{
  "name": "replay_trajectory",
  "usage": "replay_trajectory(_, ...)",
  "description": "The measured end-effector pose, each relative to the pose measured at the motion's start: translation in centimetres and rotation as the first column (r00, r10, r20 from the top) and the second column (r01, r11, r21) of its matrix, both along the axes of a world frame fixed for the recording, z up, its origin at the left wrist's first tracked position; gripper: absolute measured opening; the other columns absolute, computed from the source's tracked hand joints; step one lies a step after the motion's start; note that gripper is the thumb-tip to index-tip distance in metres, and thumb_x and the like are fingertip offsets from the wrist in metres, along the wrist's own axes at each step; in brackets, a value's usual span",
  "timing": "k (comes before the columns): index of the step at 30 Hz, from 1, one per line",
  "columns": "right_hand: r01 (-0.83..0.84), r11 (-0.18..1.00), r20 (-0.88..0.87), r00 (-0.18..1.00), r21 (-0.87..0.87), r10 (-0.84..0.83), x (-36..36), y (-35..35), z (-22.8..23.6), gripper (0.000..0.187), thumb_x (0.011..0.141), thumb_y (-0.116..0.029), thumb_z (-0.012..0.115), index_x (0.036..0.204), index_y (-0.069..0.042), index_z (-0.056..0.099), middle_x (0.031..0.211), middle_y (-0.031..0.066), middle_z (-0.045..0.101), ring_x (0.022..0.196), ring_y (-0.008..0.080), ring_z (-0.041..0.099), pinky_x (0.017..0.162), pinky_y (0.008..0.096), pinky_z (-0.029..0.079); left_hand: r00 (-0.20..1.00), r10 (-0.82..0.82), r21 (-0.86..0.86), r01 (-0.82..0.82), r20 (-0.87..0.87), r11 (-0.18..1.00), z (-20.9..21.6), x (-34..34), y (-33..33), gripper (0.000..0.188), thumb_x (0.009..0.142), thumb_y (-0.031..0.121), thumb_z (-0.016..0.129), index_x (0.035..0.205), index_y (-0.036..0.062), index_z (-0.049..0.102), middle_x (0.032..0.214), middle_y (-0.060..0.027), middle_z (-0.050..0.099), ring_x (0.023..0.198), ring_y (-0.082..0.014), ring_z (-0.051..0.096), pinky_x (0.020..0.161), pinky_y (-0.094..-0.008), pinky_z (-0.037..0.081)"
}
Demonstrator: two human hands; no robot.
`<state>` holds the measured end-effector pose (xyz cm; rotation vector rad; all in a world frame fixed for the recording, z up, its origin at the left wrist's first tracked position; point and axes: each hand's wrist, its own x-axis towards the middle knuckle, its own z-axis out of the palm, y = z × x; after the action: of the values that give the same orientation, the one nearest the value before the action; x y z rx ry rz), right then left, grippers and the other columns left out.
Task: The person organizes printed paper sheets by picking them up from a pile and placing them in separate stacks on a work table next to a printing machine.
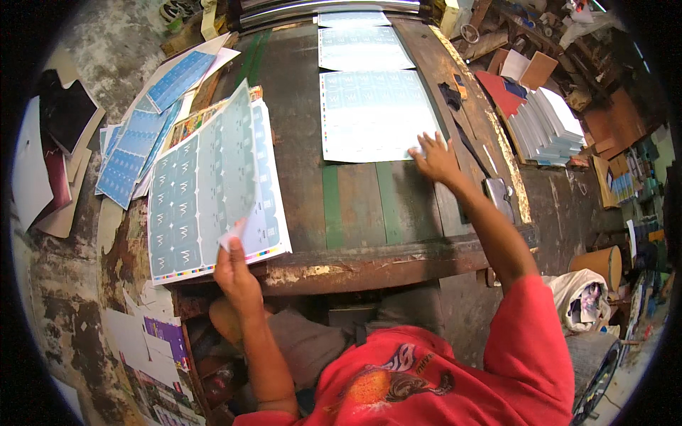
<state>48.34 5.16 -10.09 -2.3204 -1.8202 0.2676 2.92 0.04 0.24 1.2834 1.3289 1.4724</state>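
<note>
My left hand (239,281) pinches the near right corner of a blue printed sheet (197,195), the top one of a stack at the left of the table. That sheet's right side is lifted and curls over, baring the printed sheet (267,206) beneath it. My right hand (436,159) has its fingers spread at the near right corner of a pale blue printed sheet (378,113) in the middle of the table. Whether its fingertips press on the paper or hover just over it, I cannot tell. Two similar sheets (361,48) lie in line beyond.
The wooden table (355,206) has a worn front edge. Loose blue prints (135,145) lie at its far left. Metal rollers (330,7) cross the far end. A dark pouch-like thing (499,195) lies near my right forearm, with stacked white paper (550,128) farther right.
</note>
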Motion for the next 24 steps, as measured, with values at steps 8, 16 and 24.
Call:
replay_trajectory(8, -0.144, 0.987, -0.984, -0.151, -0.075, -0.097, -14.6, -11.3, 4.2, 0.064, 0.089, -0.048, 0.062, 0.124, 0.004, 0.05, 0.092, 0.0139, 0.067, 0.075, 0.0186, 0.066, 0.072, 0.0332, 0.053, 0.399, -0.491, -0.08, 0.709, -0.774, 0.701, 1.6, 2.0, -3.5, 0.035, 0.09, 0.036, 0.063, 0.116, 0.0119, 0.069, 0.13, -0.0123, 0.06, 0.138, -0.0346, 0.038, 0.115, -0.057, 0.013)
replay_trajectory(16, 0.153, 0.911, -0.809, -0.533, -0.383, -0.25, -19.3, -19.0, -0.8, 0.042, 0.099, -0.037, 0.051, 0.115, 0.001, 0.049, 0.077, 0.0153, 0.063, 0.059, 0.0189, 0.054, 0.067, 0.038, 0.053, 0.191, -0.181, -0.079, 0.446, -0.965, 0.891, 1.8, -0.8, 2.3, 0.12, 0.061, 0.073, 0.071, 0.15, 0.0048, 0.029, 0.158, -0.0183, 0.019, 0.147, -0.0388, 0.01, 0.117, -0.0566, 0.009)
replay_trajectory(24, 0.154, 0.865, -0.726, -0.623, -0.478, -0.291, -18.5, -18.3, -1.6, 0.048, 0.1, -0.044, 0.046, 0.122, -0.001, 0.044, 0.087, 0.0177, 0.065, 0.058, 0.015, 0.052, 0.073, 0.0405, 0.053, 0.394, -0.324, -0.09, 0.508, -0.86, 0.857, 0.0, -2.0, 1.4, 0.068, 0.087, 0.049, 0.063, 0.14, 0.0089, 0.048, 0.149, -0.0143, 0.04, 0.145, -0.035, 0.024, 0.117, -0.0518, 0.013)
